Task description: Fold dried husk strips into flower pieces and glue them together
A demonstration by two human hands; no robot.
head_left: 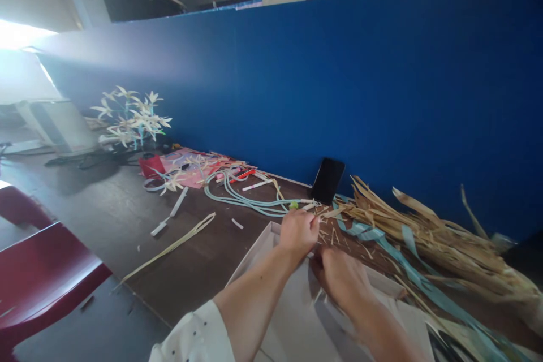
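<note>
My left hand (298, 232) is closed over the back rim of a shallow pale box (254, 257); whatever its fingers hold is hidden. Just beyond it lie the ends of several light blue cords (241, 199) and a small green piece (293, 205). Lower and to the right, my right hand (345, 280) has its fingers curled above the box, close to the left hand. Its fingertips are mostly out of sight, so I cannot make out what they grip. Thin straw scraps (335, 237) are scattered behind both hands.
A black phone (328, 180) leans against the blue partition (382, 79). Dried husks (416, 226) and a blue-green ribbon (394, 249) lie at right. At left are white flowers (139, 119), a looped straw strip (173, 246) and a red chair (46, 277).
</note>
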